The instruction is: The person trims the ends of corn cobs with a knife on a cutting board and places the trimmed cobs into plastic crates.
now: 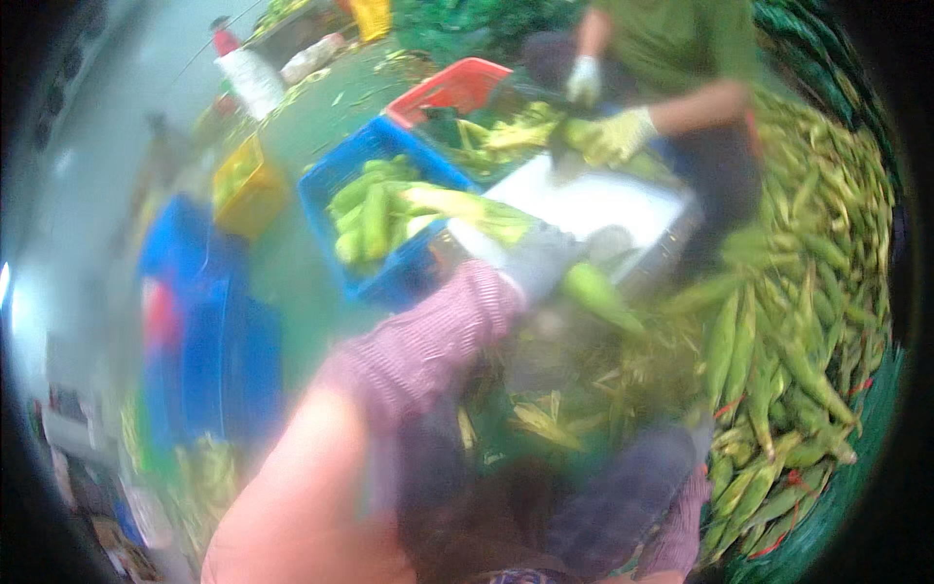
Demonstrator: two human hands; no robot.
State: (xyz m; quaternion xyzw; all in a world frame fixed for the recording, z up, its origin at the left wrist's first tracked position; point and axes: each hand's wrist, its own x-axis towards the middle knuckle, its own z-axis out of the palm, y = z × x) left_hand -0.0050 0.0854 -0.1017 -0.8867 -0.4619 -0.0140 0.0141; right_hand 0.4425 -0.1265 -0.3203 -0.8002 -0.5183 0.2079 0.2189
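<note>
My left hand [543,259], in a grey glove below a pink knitted sleeve, is closed around an unhusked ear of corn [602,296]. Pale green husk [474,208] reaches from the hand over the blue crate [430,153], where several green ears [376,212] lie. A white board or tray surface [584,197] is just beyond the hand, which is blurred. At the lower right another knitted sleeve [675,529] shows beside my knee; my right hand is mostly hidden or too blurred to make out, near the pile of unhusked corn [795,343].
Across from me a person in a green top [678,44] wears light gloves [620,135] and handles corn. A red crate [456,87] with husks adjoins the blue one. A yellow basket [252,190] and blue containers [211,321] stand left. Loose husks [547,420] litter the floor.
</note>
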